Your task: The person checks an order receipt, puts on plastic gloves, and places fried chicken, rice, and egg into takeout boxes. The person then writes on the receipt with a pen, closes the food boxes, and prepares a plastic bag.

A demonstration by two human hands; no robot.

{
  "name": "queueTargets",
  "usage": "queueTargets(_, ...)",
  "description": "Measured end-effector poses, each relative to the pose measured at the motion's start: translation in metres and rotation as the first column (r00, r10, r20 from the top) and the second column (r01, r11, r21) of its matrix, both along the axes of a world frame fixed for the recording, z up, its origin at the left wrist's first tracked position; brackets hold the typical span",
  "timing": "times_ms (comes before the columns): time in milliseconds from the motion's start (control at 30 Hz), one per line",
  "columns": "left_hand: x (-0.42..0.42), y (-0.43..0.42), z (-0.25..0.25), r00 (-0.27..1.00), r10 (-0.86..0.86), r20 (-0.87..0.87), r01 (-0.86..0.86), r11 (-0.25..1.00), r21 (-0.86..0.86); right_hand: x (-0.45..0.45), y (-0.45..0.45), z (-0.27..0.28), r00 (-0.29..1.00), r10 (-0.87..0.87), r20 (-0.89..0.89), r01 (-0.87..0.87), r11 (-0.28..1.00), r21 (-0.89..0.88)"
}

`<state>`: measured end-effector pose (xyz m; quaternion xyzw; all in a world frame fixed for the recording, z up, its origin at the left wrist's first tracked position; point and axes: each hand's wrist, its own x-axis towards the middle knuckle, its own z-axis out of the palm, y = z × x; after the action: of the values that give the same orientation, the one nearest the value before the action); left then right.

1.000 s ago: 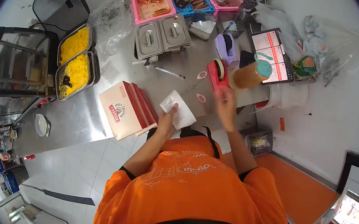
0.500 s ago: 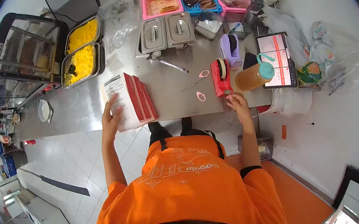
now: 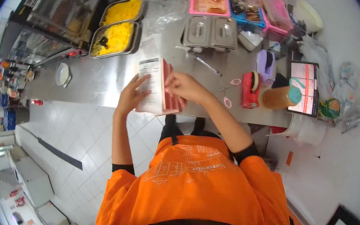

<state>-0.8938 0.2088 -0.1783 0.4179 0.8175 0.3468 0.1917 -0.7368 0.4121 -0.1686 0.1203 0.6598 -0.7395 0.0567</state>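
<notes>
A row of red-and-white paper packets (image 3: pixel 174 100) lies on the steel table in front of me, a printed slip (image 3: pixel 149 86) against its left side. My left hand (image 3: pixel 131 96) rests on the slip with its fingers spread. Over the packets' upper right edge is my right hand (image 3: pixel 187 88), fingers curled and pinched together. Whatever is between those fingertips is too small to make out. To the right are scissors (image 3: pixel 227 101) with pink handles, a red tape dispenser (image 3: pixel 251 92) and a purple tape dispenser (image 3: pixel 265 65).
A pen (image 3: pixel 208 65) lies beyond the packets, before lidded steel pans (image 3: pixel 211 31). Trays of yellow food (image 3: pixel 115 37) and a glass display case (image 3: pixel 59 12) stand left. A bottle (image 3: pixel 280 97) and a tablet (image 3: pixel 304 83) are right; the table's front edge (image 3: pixel 233 119) is near me.
My right hand has moved left from the red tape dispenser to the packets. My left hand stays at the slip. The camera view has shifted, so the table things appear farther right.
</notes>
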Motion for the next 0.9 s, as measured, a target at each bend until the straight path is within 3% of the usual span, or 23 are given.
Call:
queueTargets(67, 0.004, -0.001, 0.006, 0.998, 0.062, -0.017, -0.063, 0.996, -0.056, -0.042, -0.011, -0.008, 0.999, -0.009, -0.032, 0.02, 0.942, 0.334)
queueTargets(100, 0.002, -0.002, 0.002, 0.996, 0.063, -0.064, -0.068, 0.995, -0.075, -0.055, -0.015, -0.013, 0.999, -0.017, -0.039, 0.035, 0.847, 0.531)
queueTargets(200, 0.005, -0.004, 0.007, 0.993, 0.111, -0.05, -0.116, 0.987, -0.111, -0.065, -0.015, -0.03, 0.99, -0.072, -0.122, 0.136, 0.737, 0.662)
queueTargets(233, 0.006, -0.004, 0.008, 0.989, 0.121, -0.087, -0.131, 0.983, -0.125, -0.058, -0.013, -0.037, 0.971, -0.094, -0.221, 0.222, 0.707, 0.671)
queueTargets(300, 0.006, -0.005, 0.01, 0.99, 0.116, -0.08, -0.126, 0.981, -0.145, -0.038, -0.008, -0.036, 0.982, -0.184, 0.035, 0.149, 0.881, 0.448)
queueTargets(400, -0.003, -0.011, -0.005, 0.998, 0.059, -0.039, -0.06, 0.998, -0.028, -0.013, -0.024, -0.073, 0.927, -0.276, 0.254, 0.267, 0.961, 0.07)
queueTargets(433, 0.0, -0.008, 0.003, 0.996, 0.083, 0.023, -0.081, 0.993, -0.086, -0.002, -0.028, -0.089, 0.937, -0.286, 0.202, 0.266, 0.956, 0.12)
queueTargets(500, -0.002, -0.01, -0.002, 0.992, 0.075, 0.102, -0.071, 0.996, -0.045, 0.026, -0.031, -0.11, 0.947, -0.305, 0.097, 0.28, 0.936, 0.212)
queueTargets(533, -0.006, -0.011, -0.007, 0.988, 0.064, 0.142, -0.061, 0.998, -0.023, 0.041, -0.022, -0.114, 0.918, -0.392, 0.051, 0.368, 0.894, 0.254)
queueTargets(567, -0.009, -0.013, -0.016, 0.984, 0.032, 0.176, -0.04, 0.998, 0.045, 0.061, -0.01, -0.113, 0.879, -0.477, 0.005, 0.454, 0.841, 0.295)
queueTargets(633, -0.005, -0.011, -0.006, 0.977, 0.043, 0.21, -0.048, 0.999, 0.015, 0.11, 0.024, -0.094, 0.637, -0.758, -0.141, 0.703, 0.497, 0.509)
queueTargets(700, -0.002, -0.008, -0.002, 0.962, 0.066, 0.264, -0.062, 0.998, -0.025, 0.169, 0.065, -0.111, 0.411, -0.887, -0.21, 0.66, 0.131, 0.739)
queueTargets(767, -0.002, -0.007, -0.003, 0.964, 0.092, 0.251, -0.08, 0.995, -0.057, 0.22, 0.096, -0.162, 0.468, -0.831, -0.301, 0.565, 0.019, 0.825)
queueTargets(867, -0.003, -0.009, -0.004, 0.978, 0.035, 0.206, -0.035, 0.999, -0.007, 0.245, 0.12, -0.182, 0.511, -0.855, -0.087, 0.732, 0.38, 0.565)
queueTargets(900, -0.003, -0.009, -0.002, 0.977, 0.039, 0.208, -0.033, 0.999, -0.032, 0.237, 0.107, -0.135, 0.475, -0.872, -0.12, 0.702, 0.293, 0.649)
